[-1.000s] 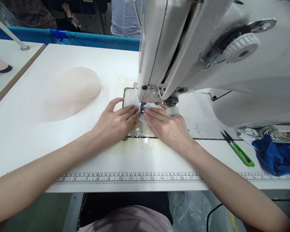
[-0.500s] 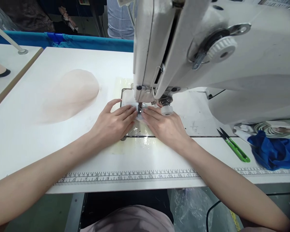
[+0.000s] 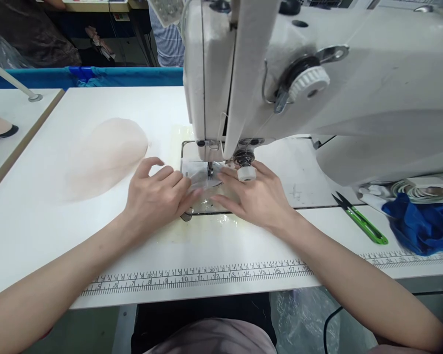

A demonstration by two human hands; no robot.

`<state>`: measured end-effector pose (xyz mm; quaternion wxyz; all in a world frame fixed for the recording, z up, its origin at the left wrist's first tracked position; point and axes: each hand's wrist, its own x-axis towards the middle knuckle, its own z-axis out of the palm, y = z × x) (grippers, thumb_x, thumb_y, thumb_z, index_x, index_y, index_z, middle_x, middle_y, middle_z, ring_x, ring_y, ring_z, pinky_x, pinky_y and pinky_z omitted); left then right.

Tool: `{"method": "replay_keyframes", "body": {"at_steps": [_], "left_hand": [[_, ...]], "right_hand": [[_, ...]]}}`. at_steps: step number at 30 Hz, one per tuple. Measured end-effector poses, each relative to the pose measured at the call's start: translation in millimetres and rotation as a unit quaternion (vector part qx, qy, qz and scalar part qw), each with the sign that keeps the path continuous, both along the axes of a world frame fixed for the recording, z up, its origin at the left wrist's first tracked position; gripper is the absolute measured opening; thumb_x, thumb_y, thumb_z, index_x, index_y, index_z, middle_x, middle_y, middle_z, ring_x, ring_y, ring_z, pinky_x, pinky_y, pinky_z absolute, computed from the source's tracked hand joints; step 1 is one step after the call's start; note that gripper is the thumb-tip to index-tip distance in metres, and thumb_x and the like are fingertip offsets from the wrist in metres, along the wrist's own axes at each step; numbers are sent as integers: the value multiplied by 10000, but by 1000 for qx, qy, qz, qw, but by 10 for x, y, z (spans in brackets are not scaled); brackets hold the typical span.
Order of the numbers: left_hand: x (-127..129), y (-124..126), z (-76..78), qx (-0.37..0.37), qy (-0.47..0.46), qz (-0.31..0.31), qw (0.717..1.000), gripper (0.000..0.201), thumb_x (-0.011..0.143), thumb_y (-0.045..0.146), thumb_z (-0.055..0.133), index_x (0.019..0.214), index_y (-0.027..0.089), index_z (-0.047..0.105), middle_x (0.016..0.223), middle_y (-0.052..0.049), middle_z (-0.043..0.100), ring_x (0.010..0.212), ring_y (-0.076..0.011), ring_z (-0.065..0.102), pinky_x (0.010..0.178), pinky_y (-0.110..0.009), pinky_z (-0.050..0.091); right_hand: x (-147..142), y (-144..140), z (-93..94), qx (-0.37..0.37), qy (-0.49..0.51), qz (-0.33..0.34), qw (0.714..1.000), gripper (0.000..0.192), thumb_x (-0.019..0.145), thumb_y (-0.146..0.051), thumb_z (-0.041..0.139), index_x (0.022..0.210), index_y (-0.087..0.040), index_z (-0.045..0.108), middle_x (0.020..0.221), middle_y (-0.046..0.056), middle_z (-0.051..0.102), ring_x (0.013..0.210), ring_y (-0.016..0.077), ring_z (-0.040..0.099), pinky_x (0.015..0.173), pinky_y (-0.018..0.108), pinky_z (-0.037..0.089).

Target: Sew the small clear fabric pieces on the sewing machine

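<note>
A white sewing machine (image 3: 317, 98) stands on a white table (image 3: 59, 231). Under its needle lies a small sheer, pale fabric piece (image 3: 199, 178) on the metal plate. My left hand (image 3: 153, 194) lies flat to the left of the needle, fingertips pressing the fabric's left edge. My right hand (image 3: 256, 194) rests to the right of the needle, fingers spread on the fabric; a white thimble-like cap (image 3: 246, 173) sits on one finger. Both hands press on the fabric and neither one grips it.
A pale pink fabric mound (image 3: 107, 155) lies at the left. Green thread snips (image 3: 360, 225) and a blue cloth (image 3: 421, 226) lie at the right. A printed ruler (image 3: 192, 275) runs along the front edge. A person in a striped shirt (image 3: 168, 44) stands behind.
My left hand has slid left and back from the needle, drawing the fabric's edge with it. The right hand's fingers have spread a little. The view has tilted up.
</note>
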<state>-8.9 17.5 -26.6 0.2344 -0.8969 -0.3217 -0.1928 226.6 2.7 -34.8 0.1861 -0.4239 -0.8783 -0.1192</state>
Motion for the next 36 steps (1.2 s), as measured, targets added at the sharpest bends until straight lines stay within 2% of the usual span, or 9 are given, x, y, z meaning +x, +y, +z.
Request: {"method": "replay_keyframes", "body": {"at_steps": [2,7,11,15,19,21,24,28,36], "left_hand": [[-14,6,36,28,-13,-8,999,261,926,321,594,698,196,616,567,17,624,548,-166,598,744,-395,452],[-10,18,10,-33,-32,-50,998,182,929,285,603,1066,181,662,1014,-47,751,889,-205,697,865,-389,453],[-17,-5,13,-30,-79,-72,994,143,928,296,604,957,178,681,627,31,683,526,-137,603,660,-340,424],[-27,-7,43,-84,-83,-69,991,147,943,259,574,995,178,685,930,-34,763,824,-189,709,765,-351,454],[-30,-4,50,-114,-98,-88,985,167,954,249,545,987,191,697,870,-16,763,750,-175,706,756,-358,466],[-26,8,39,-137,-101,-88,982,191,958,233,525,1042,194,692,1008,-43,760,926,-208,710,806,-370,482],[-11,44,-4,-184,-71,-91,976,263,975,208,481,1173,211,654,1180,-51,715,1102,-218,659,972,-410,461],[34,72,-72,-201,-61,-92,973,308,984,214,451,1222,167,641,1065,-89,709,998,-226,648,957,-434,481],[87,-7,-132,-168,-47,-101,979,328,966,350,533,1170,141,680,1116,-128,690,1060,-269,630,973,-459,505]], "right_hand": [[39,12,34,1,12,-54,998,388,982,-458,487,1076,-152,708,1031,97,745,950,232,666,828,349,487],[148,10,153,-16,-47,-186,981,368,995,-391,429,929,-140,691,716,84,681,604,177,576,512,280,290],[204,-41,300,-20,-110,-247,963,352,958,-249,413,678,-172,612,531,46,570,517,158,466,521,289,199],[139,-81,296,8,-66,-160,985,296,897,-102,443,676,-163,630,633,61,649,616,172,541,536,292,258],[0,-123,144,-11,-8,27,1000,321,898,-37,458,1079,-161,692,982,59,755,928,193,632,698,298,412],[-46,-139,90,-23,11,66,997,352,913,-48,455,1164,-170,669,1046,47,753,980,192,630,774,315,432],[-70,-140,59,-29,33,62,997,293,942,-103,453,1072,-173,707,939,39,758,868,183,632,776,327,437],[-64,-108,29,-13,16,24,1000,267,974,-172,457,1015,-169,721,840,46,732,823,191,618,788,335,436],[-43,-64,0,-8,-27,-11,1000,255,984,-199,462,920,-195,709,1065,52,744,1032,218,628,969,378,417]]}}
